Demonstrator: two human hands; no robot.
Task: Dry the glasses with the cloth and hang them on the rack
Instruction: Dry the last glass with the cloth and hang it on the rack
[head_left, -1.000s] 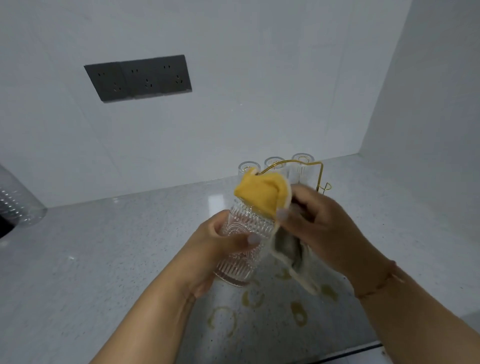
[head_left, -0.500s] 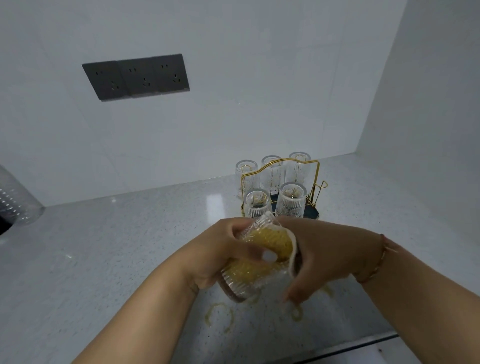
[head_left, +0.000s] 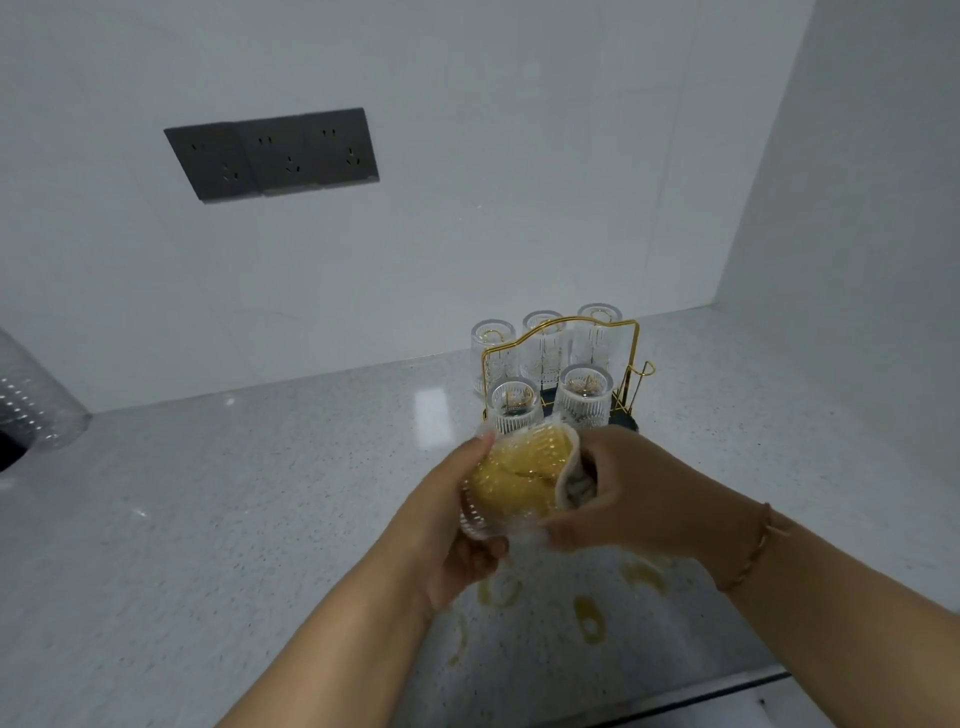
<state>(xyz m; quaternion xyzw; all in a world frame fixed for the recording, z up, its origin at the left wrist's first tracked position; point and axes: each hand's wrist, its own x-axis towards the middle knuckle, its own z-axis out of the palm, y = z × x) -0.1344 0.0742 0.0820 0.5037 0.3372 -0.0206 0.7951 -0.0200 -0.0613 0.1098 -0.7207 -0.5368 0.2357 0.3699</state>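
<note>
Nearest the viewer, two bare forearms reach over a speckled grey counter (head_left: 208, 519) marked with yellowish ring stains (head_left: 589, 618). The left hand (head_left: 447, 525) grips a ribbed glass (head_left: 493, 499), fingers curled round it. A second ago the yellow cloth (head_left: 524, 473) capped the glass's rim; now it is stuffed inside, so drying has moved to the interior. The right hand (head_left: 623, 493) holds the cloth's tail at the mouth, fingers curled. Just behind stands the gold wire rack (head_left: 561, 332), carrying five upturned glasses (head_left: 514, 402); hanging looks next.
</note>
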